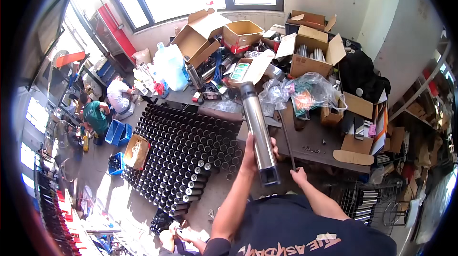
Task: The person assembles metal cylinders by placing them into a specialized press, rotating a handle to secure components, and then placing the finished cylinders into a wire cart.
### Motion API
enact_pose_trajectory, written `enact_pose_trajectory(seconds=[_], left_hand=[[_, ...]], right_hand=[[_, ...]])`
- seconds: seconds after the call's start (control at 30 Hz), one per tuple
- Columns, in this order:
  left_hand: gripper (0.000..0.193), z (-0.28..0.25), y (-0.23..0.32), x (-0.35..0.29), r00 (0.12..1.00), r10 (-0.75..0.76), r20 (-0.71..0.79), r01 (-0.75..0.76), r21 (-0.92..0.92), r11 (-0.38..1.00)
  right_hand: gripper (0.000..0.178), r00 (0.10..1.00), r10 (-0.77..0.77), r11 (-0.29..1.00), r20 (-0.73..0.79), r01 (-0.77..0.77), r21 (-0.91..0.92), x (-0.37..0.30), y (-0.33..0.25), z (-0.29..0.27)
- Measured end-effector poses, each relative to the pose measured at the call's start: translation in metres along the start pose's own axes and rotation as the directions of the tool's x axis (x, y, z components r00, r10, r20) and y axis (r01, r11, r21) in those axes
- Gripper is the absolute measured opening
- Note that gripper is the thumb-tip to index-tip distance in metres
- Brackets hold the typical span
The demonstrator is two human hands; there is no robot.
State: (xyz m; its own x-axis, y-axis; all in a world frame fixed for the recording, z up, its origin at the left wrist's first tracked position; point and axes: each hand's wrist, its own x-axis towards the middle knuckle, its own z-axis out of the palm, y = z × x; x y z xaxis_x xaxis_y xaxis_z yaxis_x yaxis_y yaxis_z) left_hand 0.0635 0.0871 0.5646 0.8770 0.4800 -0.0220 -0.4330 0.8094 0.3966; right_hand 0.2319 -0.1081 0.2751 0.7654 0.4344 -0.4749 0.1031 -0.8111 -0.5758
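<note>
A smooth, shiny metal cylinder (259,127) with dark ends stands tilted in the person's left hand (249,156), whose fingers wrap around its lower half. The right hand (299,176) is closed around the near end of a thin, dark, straight rod (286,137). Beyond the right hand stretches a dark, flat bench (305,148), bearing a crinkled clear plastic bag (312,95) and an open, stiff cardboard box (305,68) of metal tubes. Left of the left hand stand tight rows of round black tubes (188,146).
</note>
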Motion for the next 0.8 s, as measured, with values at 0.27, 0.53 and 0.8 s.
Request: enact_pose_trajectory(seconds=[0.27, 0.53, 0.8], left_hand=[[0.074, 0.030, 0.002, -0.011, 0.995, 0.088, 0.054, -0.091, 0.045, 0.995], [0.063, 0.040, 0.031, -0.020, 0.956, 0.141, -0.259, -0.028, 0.397, 0.917], [0.065, 0.049, 0.027, -0.014, 0.994, 0.079, -0.080, -0.065, 0.157, 0.985]], right_hand=[[0.063, 0.994, 0.047, 0.992, -0.097, -0.057, -0.108, -0.039, 0.114, -0.045], [0.075, 0.915, 0.402, 0.870, -0.018, -0.388, -0.304, -0.086, 0.195, -0.082], [0.077, 0.978, 0.211, 0.966, -0.006, -0.209, -0.155, -0.073, 0.152, -0.051]])
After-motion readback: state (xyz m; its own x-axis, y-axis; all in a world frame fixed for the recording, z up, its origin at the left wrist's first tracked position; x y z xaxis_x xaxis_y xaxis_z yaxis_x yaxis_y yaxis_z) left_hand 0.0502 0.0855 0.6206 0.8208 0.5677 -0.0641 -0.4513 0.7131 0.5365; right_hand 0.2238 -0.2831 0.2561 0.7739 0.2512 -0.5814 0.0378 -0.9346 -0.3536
